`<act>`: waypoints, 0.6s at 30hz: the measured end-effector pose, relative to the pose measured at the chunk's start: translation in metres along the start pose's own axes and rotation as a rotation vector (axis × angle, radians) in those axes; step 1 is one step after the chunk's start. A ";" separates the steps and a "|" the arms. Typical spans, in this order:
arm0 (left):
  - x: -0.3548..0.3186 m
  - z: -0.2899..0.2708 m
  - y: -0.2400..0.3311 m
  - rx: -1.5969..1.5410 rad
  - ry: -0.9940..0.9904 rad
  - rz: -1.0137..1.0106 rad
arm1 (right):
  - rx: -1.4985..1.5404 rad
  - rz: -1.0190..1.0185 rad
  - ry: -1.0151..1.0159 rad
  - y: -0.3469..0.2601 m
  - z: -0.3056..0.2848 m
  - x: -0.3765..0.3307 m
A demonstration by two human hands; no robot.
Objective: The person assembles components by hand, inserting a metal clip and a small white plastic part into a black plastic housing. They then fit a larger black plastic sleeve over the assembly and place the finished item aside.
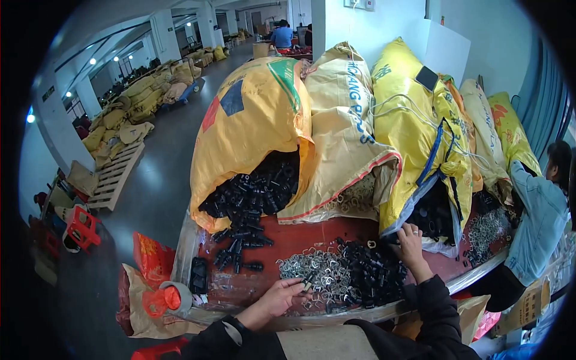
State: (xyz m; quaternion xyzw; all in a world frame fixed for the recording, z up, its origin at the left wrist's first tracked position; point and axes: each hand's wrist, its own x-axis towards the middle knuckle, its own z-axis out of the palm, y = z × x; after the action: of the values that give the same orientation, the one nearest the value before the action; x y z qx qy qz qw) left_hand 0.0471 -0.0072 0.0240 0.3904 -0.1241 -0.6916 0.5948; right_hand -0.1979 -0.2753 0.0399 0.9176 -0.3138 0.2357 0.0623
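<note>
My left hand [283,297] is closed, pinching a small dark fitting [308,281] with a metallic part on it between thumb and fingertips. It hovers at the near edge of a heap of silvery metal clips [315,267]. My right hand [411,243], a ring on one finger, reaches to the mouth of a yellow sack [393,174]. Its fingers are curled at the sack's lip, and what they grip is too dark to make out. Beside the clips lies a pile of black plastic fittings [375,273], between my two hands.
An orange sack [252,108] spills black fittings [240,234] onto the red tabletop [288,231]. A beige sack [342,96] of clips stands beside it. At right sits a person in a light blue jacket [537,204]. A grey container with red plastic [165,300] adjoins the table's left edge.
</note>
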 end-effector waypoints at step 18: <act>-0.003 0.022 0.023 -0.081 0.001 0.084 | 1.845 0.879 0.785 -0.026 -0.052 -0.039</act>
State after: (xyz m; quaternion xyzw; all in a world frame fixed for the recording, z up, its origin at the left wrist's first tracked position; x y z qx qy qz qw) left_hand 0.0489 -0.0165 0.0544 0.3607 -0.1120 -0.6703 0.6388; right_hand -0.2299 -0.2198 0.0680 0.2803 -0.2748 0.6577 -0.6429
